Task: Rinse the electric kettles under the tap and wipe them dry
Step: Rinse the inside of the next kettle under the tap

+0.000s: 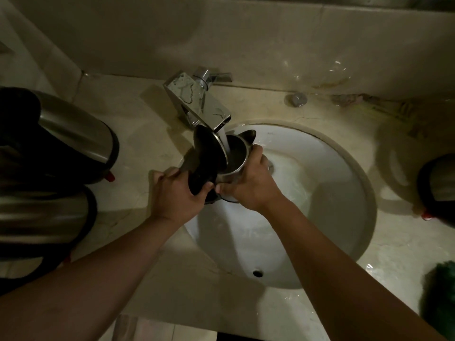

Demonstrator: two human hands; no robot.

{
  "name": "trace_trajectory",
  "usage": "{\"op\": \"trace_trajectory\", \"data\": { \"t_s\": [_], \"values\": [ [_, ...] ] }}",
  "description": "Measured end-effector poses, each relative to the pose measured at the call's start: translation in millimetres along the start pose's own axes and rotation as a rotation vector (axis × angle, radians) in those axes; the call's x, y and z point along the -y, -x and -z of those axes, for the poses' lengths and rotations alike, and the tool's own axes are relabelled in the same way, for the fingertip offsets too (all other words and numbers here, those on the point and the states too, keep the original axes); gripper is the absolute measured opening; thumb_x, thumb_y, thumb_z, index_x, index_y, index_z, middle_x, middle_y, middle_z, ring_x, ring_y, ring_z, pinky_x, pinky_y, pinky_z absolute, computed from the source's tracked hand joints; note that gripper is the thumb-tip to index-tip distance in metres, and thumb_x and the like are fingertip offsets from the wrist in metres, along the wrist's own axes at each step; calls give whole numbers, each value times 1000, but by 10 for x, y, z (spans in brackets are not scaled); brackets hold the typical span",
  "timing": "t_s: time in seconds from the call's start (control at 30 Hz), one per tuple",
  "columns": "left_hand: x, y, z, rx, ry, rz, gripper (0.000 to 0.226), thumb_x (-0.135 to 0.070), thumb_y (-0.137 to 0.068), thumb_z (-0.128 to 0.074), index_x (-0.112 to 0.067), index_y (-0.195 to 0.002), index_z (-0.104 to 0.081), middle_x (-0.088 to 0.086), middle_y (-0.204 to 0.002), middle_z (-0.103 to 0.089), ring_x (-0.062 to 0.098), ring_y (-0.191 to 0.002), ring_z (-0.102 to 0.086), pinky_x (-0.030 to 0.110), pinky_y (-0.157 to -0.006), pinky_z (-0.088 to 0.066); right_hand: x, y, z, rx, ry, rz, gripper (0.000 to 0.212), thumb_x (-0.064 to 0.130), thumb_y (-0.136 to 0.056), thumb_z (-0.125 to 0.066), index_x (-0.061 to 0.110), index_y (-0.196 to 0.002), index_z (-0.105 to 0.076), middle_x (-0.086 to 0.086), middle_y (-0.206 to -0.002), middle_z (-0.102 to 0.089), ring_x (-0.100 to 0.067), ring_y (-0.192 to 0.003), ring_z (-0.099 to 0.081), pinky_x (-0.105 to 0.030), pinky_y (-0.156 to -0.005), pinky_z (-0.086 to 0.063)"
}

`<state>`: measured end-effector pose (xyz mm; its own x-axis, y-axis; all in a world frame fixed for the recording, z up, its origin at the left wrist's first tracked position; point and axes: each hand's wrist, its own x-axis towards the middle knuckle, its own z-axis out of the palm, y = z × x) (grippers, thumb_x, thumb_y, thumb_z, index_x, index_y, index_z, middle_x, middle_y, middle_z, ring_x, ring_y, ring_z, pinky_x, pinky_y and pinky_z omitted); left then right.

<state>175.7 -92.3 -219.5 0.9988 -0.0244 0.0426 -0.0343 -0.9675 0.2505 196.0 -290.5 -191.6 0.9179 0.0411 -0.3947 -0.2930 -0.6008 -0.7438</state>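
Observation:
A steel electric kettle (235,156) with its black lid (209,150) swung open sits under the chrome tap (197,99), over the white sink (320,205). Water streams from the spout into the kettle's mouth. My left hand (174,193) grips the black handle at the kettle's left. My right hand (251,183) wraps the steel body from the right. Two more steel kettles (73,134) (44,217) lie on the counter at the left. Another kettle (440,183) stands at the right edge, partly cut off.
The beige stone counter (152,114) surrounds the round basin, with a wall close behind the tap. A green cloth (440,291) lies at the lower right. A small chrome knob (296,99) sits behind the sink. The counter's front edge runs along the bottom.

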Motion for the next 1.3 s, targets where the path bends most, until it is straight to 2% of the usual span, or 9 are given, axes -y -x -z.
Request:
{"op": "trace_trajectory", "data": {
  "t_s": [0.2,0.33,0.4,0.47,0.57,0.6,0.7,0.97,1.3],
  "values": [
    [10,2,10,12,13,15,37,-59,-76,-63,-26,-70,-47,3,-70,-57,28,-67,-53,33,-70,-19,176,4,445,194,162,-109,91,19,-82,-84,18,-155,-31,-9,-150,-49,-28,-129,-52,-33,-92,-44],
    [-4,0,9,28,-18,34,44,-61,-76,-58,-17,-69,-59,6,-70,-59,30,-67,-54,38,-73,-28,524,-188,926,-21,191,-62,56,19,-98,-63,9,-151,-47,-11,-148,-55,-27,-134,-54,-33,-107,-42],
    [-13,4,17,26,-20,41,42,-58,-75,-62,-16,-70,-61,7,-70,-59,31,-67,-54,37,-73,-29,821,-300,1036,-111,93,32,50,15,-100,-57,10,-149,-51,-6,-140,-59,-20,-128,-55,-28,-105,-41],
    [-8,6,23,15,-1,31,39,-55,-74,-65,-16,-72,-63,7,-70,-58,30,-69,-54,36,-71,-28,1128,-416,1039,-96,33,137,54,23,-104,-57,12,-155,-44,-5,-155,-51,-18,-139,-50,-24,-108,-40],
    [34,3,2,11,25,-3,44,-59,-78,-58,-16,-77,-65,6,-72,-60,30,-72,-56,36,-73,-28,1418,-530,894,46,34,204,68,31,-100,-67,11,-158,-36,-5,-158,-46,-10,-116,-58,-2,-78,-44],
    [47,0,-5,21,26,-10,47,-62,-80,-53,-16,-79,-65,6,-73,-60,30,-73,-57,37,-75,-28,1436,-577,843,78,81,216,71,30,-96,-72,10,-156,-39,-6,-153,-49,-11,-111,-60,-3,-76,-44],
    [70,-2,-12,29,32,-25,52,-65,-82,-45,-17,-79,-64,6,-75,-60,29,-76,-56,38,-76,-27,1419,-679,808,72,196,245,81,36,-84,-84,11,-150,-46,-6,-151,-52,-21,-134,-53,-21,-98,-42],
    [28,2,33,30,41,-39,45,-62,-82,-50,-21,-72,-65,2,-64,-60,27,-76,-59,35,-70,-20,1493,-680,801,39,191,234,95,31,-81,-88,12,-158,-36,-4,-159,-44,-21,-142,-46,-19,-98,-36],
    [70,-1,-21,63,-15,-72,41,-59,-87,-52,-21,-75,-63,2,-67,-62,24,-73,-58,35,-71,-22,1505,-644,734,9,183,172,71,26,-83,-85,14,-144,-51,-6,-142,-55,-20,-117,-58,-36,-100,-55]
  ]
}}
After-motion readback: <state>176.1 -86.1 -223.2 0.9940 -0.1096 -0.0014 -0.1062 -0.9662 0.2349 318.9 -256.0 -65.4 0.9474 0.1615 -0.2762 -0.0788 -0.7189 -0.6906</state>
